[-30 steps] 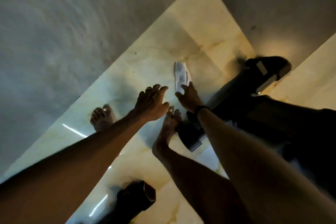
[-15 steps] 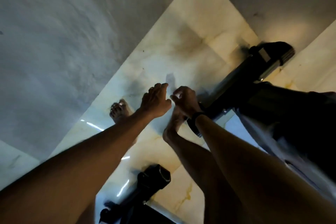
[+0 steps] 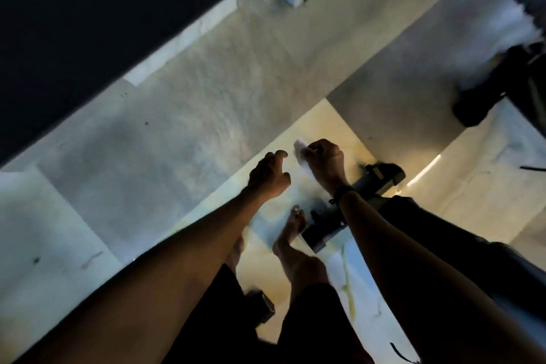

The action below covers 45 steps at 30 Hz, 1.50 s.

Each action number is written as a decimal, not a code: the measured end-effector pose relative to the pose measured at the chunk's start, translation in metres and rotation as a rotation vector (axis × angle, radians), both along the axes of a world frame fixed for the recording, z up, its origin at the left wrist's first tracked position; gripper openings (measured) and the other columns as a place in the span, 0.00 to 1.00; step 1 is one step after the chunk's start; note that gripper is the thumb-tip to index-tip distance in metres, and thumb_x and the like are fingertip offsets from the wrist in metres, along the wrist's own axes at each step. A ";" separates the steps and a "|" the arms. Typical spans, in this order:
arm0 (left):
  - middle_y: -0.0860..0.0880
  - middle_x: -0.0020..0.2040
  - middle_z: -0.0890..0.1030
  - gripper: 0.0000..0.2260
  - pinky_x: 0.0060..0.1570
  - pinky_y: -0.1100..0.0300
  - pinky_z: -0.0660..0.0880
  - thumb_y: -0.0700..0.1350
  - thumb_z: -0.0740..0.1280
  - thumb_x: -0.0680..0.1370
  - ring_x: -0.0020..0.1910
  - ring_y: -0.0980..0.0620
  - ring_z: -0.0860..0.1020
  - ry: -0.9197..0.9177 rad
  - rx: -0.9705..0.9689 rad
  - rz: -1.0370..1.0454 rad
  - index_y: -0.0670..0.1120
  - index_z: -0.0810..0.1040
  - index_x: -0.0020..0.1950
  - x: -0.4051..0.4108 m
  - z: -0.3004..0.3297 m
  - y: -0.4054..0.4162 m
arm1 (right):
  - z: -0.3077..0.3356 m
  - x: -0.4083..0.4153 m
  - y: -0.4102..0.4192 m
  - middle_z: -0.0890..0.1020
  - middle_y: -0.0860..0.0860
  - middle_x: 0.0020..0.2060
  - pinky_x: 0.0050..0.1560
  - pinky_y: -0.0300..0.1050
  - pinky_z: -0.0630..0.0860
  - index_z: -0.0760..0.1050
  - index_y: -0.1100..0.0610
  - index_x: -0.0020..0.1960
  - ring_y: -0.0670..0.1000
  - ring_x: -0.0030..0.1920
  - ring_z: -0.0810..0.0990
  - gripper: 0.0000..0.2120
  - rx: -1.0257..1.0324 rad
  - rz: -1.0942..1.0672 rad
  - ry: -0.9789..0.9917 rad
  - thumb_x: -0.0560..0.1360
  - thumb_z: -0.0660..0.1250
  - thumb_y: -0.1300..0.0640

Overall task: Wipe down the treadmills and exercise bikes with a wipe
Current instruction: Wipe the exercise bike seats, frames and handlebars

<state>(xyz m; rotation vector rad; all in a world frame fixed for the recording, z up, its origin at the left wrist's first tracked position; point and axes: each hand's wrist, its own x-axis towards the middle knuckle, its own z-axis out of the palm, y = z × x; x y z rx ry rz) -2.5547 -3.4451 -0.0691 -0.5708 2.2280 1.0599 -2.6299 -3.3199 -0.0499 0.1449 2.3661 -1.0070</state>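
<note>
Wipe, a small white crumpled sheet point(image 3: 300, 148), sits pinched in our right hand point(image 3: 325, 160) above the pale marble floor point(image 3: 484, 186); left hand point(image 3: 270, 176) hangs beside it, loosely curled, holding nothing. We're btwn surfaces, we reckon; next: press it onto the black bike base bar point(image 3: 366, 183) just below.

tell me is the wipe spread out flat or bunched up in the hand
Bunched up. The wipe is clutched in the closed right hand, only a crumpled white bit poking out past the fingers.

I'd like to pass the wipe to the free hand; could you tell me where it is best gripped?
Grip the white corner of the wipe sticking out past the right hand, coming from its left, where the open left hand is close. The rest is bunched inside the fist.
</note>
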 end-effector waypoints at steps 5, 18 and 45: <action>0.39 0.68 0.71 0.22 0.61 0.51 0.69 0.45 0.64 0.81 0.68 0.40 0.70 0.203 0.044 0.065 0.41 0.65 0.73 -0.007 0.092 -0.005 | 0.112 0.007 -0.015 0.79 0.50 0.38 0.30 0.27 0.65 0.76 0.67 0.54 0.46 0.34 0.74 0.06 -0.075 -0.036 0.289 0.79 0.65 0.65; 0.39 0.65 0.77 0.23 0.62 0.49 0.71 0.49 0.59 0.76 0.65 0.40 0.75 0.723 0.069 0.227 0.38 0.72 0.68 -0.090 0.322 -0.008 | 0.386 -0.065 -0.022 0.82 0.59 0.39 0.43 0.58 0.81 0.81 0.63 0.41 0.63 0.43 0.83 0.13 -0.096 0.225 0.650 0.66 0.62 0.75; 0.42 0.49 0.83 0.10 0.53 0.41 0.78 0.46 0.71 0.76 0.48 0.43 0.82 1.000 -0.053 -0.105 0.41 0.79 0.54 -0.024 0.590 0.311 | 0.595 -0.032 0.345 0.80 0.46 0.37 0.36 0.29 0.68 0.77 0.54 0.43 0.44 0.38 0.76 0.13 -0.076 0.436 1.188 0.71 0.67 0.72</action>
